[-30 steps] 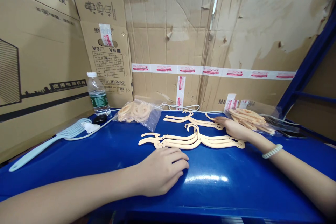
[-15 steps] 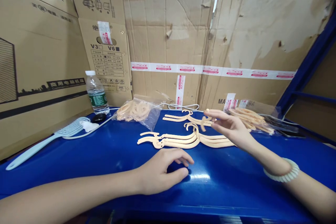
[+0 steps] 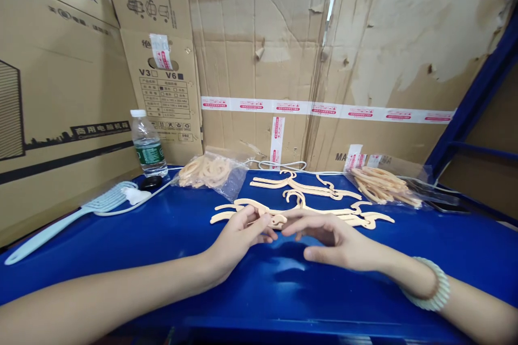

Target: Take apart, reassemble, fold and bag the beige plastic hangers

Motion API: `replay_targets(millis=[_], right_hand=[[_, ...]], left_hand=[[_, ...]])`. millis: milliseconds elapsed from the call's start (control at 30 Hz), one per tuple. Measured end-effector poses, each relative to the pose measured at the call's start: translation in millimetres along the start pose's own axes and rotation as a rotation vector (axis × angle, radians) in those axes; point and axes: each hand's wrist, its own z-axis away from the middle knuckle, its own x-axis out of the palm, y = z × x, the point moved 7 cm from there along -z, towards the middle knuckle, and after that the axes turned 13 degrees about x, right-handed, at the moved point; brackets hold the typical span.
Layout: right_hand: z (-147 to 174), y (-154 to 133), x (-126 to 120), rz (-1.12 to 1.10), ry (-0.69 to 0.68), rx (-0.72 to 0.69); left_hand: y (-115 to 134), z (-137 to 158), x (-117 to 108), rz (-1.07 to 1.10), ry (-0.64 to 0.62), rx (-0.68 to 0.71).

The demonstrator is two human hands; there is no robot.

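Note:
My left hand (image 3: 238, 240) pinches a small cream curved hanger piece (image 3: 278, 220) with a hole at its end, held between thumb and fingers above the blue table. To its right, my right hand (image 3: 343, 242) has its fingers apart and holds nothing that I can see; its fingertips are close to the piece. Behind both hands lie cream foldable hangers (image 3: 301, 202) with hooks, partly hidden by the fingers. Farther back rests another set of hangers (image 3: 307, 187), with a loose-looking hook piece (image 3: 324, 180) at its right.
A clear bag of curved cream pieces (image 3: 212, 171) lies at back left, another bag of long pieces (image 3: 378, 183) at back right. A water bottle (image 3: 149, 148) and light blue brush (image 3: 76, 218) are on the left. Cardboard (image 3: 259, 54) walls the blue table's (image 3: 162, 237) back.
The small curved piece that was in my right hand is now in my left. My right hand has come down and toward the left; my left hand has risen slightly and closed.

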Motion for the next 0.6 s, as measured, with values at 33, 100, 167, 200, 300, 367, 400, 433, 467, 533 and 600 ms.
replay_targets(millis=[33, 100, 167, 200, 300, 367, 400, 433, 467, 533, 600], right_hand=[[-1, 3, -12, 0.082, 0.074, -0.013], [-1, 12, -47, 0.337, 0.321, -0.035], [0, 27, -79, 0.713, 0.489, -0.008], [-1, 38, -93, 0.862, 0.526, 0.045], [-1, 65, -124, 0.933, 0.56, 0.128], [-2, 77, -131, 0.931, 0.544, 0.158], [-3, 81, -131, 0.93, 0.537, 0.17], [-4, 83, -130, 0.926, 0.535, 0.178], [-5, 84, -129, 0.919, 0.537, 0.184], [-6, 83, -128, 0.896, 0.549, 0.191], [-4, 80, -130, 0.86, 0.566, 0.189]], left_hand=[[1, 0, -1, 0.02, 0.016, -0.004], [3, -1, -4, 0.041, 0.054, -0.018], [4, -1, -7, 0.043, 0.094, -0.034], [5, -1, -8, 0.039, 0.11, -0.041], [8, -1, -10, 0.017, 0.128, -0.024], [12, -2, -11, 0.001, 0.13, 0.013], [15, -2, -12, 0.0, 0.133, 0.032], [17, -3, -13, 0.004, 0.139, 0.048], [19, -4, -15, 0.011, 0.147, 0.059], [22, -6, -18, 0.023, 0.166, 0.08], [26, -9, -22, 0.032, 0.184, 0.102]])
